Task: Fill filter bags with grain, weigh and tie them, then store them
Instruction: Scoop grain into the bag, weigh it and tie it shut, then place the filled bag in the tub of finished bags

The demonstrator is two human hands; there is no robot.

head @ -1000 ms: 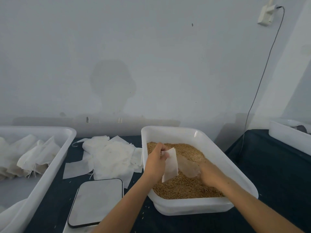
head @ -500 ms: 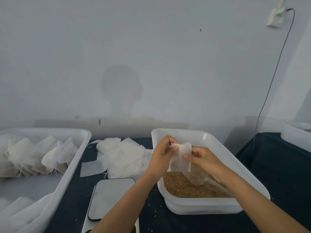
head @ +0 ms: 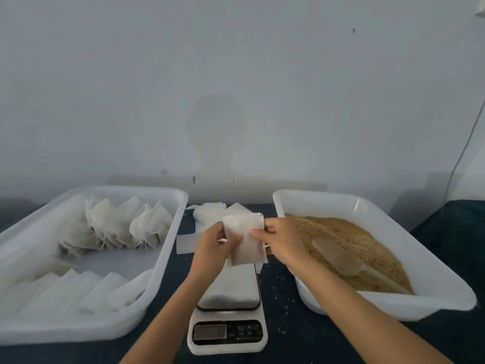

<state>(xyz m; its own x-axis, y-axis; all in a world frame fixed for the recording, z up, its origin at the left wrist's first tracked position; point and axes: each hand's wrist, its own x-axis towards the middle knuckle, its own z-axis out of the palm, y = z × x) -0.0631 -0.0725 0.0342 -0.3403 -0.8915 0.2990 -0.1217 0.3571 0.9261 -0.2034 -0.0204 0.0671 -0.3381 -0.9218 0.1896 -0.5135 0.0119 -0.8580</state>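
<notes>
Both my bare forearms reach forward from the bottom of the view and draw together at the centre; my left hand [head: 213, 245] is raised with its back toward me, fingers curled and thumb pinching the left side of a filter bag [head: 245, 239]; my right hand [head: 282, 239] faces it, just beside, thumb and fingers pinching the bag's right edge; the two hands do not quite touch, with the bag between them.

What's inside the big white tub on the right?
The white plastic tub holds brown grain with a clear plastic scoop lying on it. The tub's bottom is hidden under the grain.
</notes>
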